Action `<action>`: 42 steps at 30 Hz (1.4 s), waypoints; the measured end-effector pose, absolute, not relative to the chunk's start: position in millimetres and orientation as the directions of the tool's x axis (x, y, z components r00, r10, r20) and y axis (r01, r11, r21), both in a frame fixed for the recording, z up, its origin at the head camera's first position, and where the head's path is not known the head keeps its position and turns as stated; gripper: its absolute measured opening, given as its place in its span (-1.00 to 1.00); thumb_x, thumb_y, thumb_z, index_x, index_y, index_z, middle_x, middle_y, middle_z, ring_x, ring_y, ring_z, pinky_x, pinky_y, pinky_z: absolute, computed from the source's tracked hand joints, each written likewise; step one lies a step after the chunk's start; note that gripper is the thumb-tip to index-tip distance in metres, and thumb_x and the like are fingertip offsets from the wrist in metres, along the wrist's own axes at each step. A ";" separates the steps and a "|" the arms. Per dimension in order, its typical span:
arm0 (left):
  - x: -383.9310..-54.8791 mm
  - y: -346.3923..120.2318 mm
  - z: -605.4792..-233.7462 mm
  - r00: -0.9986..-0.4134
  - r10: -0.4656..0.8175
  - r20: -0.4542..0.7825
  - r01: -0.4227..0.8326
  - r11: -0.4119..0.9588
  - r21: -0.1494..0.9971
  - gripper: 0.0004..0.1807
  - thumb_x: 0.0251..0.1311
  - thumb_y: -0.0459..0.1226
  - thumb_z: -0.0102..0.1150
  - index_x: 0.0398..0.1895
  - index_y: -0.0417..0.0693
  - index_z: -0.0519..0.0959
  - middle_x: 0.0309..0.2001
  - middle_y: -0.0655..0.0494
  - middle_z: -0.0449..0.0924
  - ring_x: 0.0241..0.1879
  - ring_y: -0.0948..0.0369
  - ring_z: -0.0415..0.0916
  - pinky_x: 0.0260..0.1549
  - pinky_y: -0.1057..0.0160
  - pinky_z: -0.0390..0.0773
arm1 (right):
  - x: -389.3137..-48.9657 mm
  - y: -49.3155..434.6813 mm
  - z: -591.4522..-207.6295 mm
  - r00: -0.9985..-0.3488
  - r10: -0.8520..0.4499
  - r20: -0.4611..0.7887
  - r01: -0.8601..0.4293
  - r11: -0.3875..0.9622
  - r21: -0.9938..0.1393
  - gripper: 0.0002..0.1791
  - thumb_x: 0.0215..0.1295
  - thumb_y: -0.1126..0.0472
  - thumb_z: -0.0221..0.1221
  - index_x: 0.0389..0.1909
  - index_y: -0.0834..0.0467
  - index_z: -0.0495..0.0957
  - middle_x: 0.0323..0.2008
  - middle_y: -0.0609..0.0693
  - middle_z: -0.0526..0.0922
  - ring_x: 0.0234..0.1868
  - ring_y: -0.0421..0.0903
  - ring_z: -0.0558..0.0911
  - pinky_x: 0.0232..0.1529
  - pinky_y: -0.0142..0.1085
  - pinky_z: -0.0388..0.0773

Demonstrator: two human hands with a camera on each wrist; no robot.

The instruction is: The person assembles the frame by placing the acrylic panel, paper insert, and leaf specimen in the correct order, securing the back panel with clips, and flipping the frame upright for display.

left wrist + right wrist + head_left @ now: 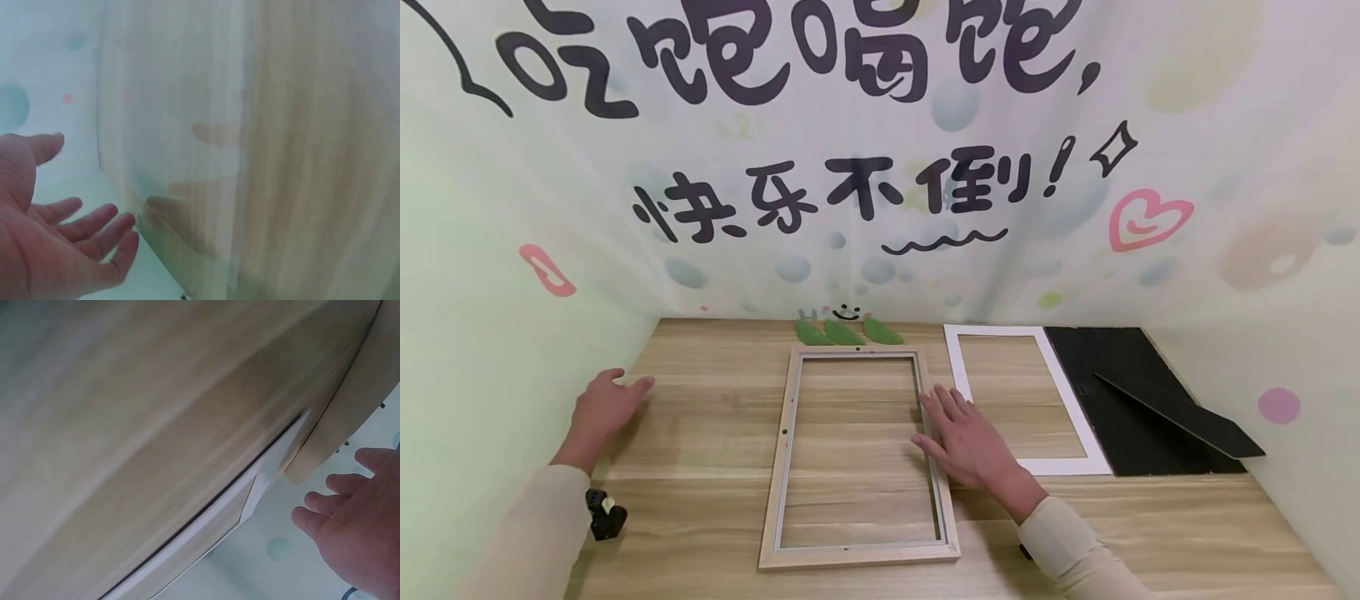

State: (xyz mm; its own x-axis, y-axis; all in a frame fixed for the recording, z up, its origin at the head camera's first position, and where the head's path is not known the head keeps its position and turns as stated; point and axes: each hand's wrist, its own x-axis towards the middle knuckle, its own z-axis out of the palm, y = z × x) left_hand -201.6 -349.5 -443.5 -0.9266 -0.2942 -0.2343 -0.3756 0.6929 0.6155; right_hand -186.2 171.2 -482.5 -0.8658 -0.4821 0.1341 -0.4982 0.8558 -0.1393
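A light wooden picture frame (772, 500) lies on the table with its inner opening showing bare tabletop. My right hand (970, 442) is over its right side, fingers extended; whether they touch the wood I cannot tell. The right wrist view also shows this hand (362, 525) with nothing in it. At the table's left side is my left hand (606, 408), thumb and fingers apart. In the left wrist view that hand (75, 244) is loosely bent and holds nothing. A pale glossy area (181, 100) beside it mirrors the fingers, possibly a clear sheet.
Right of the frame lie a white mat border (1063, 467) and a black backing board (1120, 400) with its stand leg (1180, 417) raised. Green leaf shapes (844, 333) sit behind the frame. A small black object (606, 517) is near the left sleeve. Printed cloth walls surround the table.
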 end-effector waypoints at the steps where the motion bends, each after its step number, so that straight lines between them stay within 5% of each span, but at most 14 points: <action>1: -202.8 -350.0 -443.0 -0.920 -0.300 -0.252 -0.391 0.684 0.616 -0.06 0.41 0.12 -0.24 0.40 -0.59 -0.11 0.32 -0.64 0.02 0.27 -0.44 0.09 0.20 -0.32 0.24 | -186.1 171.1 -482.9 -0.867 -0.480 0.130 -0.495 0.858 -0.135 -0.25 0.44 -0.27 -0.10 0.46 0.14 0.21 0.45 0.25 0.18 0.43 0.26 0.22 0.37 0.10 0.20; 7: -209.4 -353.1 -441.9 -0.892 -0.311 -0.328 -0.451 0.660 0.601 -0.06 0.41 0.11 -0.22 0.39 -0.61 -0.12 0.36 -0.62 -0.08 0.32 -0.44 -0.01 0.25 -0.31 0.17 | -186.1 171.9 -483.5 -0.874 -0.475 0.103 -0.485 0.866 -0.121 -0.27 0.48 -0.24 -0.15 0.47 0.14 0.19 0.45 0.25 0.18 0.43 0.27 0.21 0.36 0.14 0.20; 21: -214.5 -350.5 -438.9 -0.894 -0.290 -0.343 -0.440 0.716 0.542 -0.15 0.24 -0.15 0.00 0.33 -0.68 -0.05 0.29 -0.65 0.02 0.19 -0.39 0.13 0.21 -0.27 0.23 | -190.0 177.5 -478.1 -0.891 -0.454 0.002 -0.453 0.888 -0.075 -0.36 0.53 -0.11 -0.21 0.48 0.14 0.15 0.47 0.17 0.18 0.46 0.26 0.16 0.37 0.15 0.17; 30: -216.1 -339.6 -441.7 -0.871 -0.360 -0.333 -0.488 0.703 0.517 -0.17 0.10 -0.26 0.13 0.32 -0.61 0.04 0.13 -0.66 0.04 0.13 -0.45 -0.06 0.05 -0.33 0.21 | -190.1 178.5 -478.0 -0.910 -0.414 -0.042 -0.410 0.909 -0.066 -0.36 0.52 -0.15 -0.20 0.51 0.04 0.12 0.46 0.23 0.18 0.43 0.35 0.15 0.33 0.23 0.17; 33: -217.3 -340.4 -444.5 -0.882 -0.363 -0.300 -0.470 0.725 0.504 -0.28 0.07 -0.29 0.16 0.19 -0.65 0.18 -0.02 -0.60 0.20 0.03 -0.40 0.05 -0.04 -0.28 0.25 | -190.5 178.0 -476.7 -0.909 -0.412 -0.061 -0.407 0.910 -0.078 -0.35 0.53 -0.16 -0.23 0.52 0.03 0.08 0.46 0.24 0.16 0.43 0.36 0.15 0.33 0.24 0.15; 37: -219.4 -343.9 -445.2 -0.895 -0.340 -0.288 -0.442 0.762 0.473 -0.56 0.07 -0.27 0.19 -0.26 -0.60 0.40 -0.42 -0.31 0.45 -0.25 -0.22 0.32 -0.27 -0.05 0.35 | -191.1 178.5 -476.1 -0.906 -0.412 -0.095 -0.405 0.910 -0.084 -0.34 0.54 -0.17 -0.27 0.53 0.03 0.03 0.47 0.25 0.14 0.43 0.36 0.15 0.34 0.24 0.14; 42: -222.3 -343.7 -443.4 -0.891 -0.312 -0.330 -0.441 0.768 0.464 -0.70 0.09 -0.26 0.20 -0.54 -0.38 0.43 -0.64 -0.03 0.42 -0.51 0.03 0.39 -0.54 0.21 0.35 | -191.3 181.2 -476.4 -0.904 -0.406 -0.132 -0.395 0.913 -0.104 -0.33 0.54 -0.18 -0.30 0.54 0.03 -0.01 0.48 0.26 0.10 0.44 0.36 0.13 0.34 0.24 0.12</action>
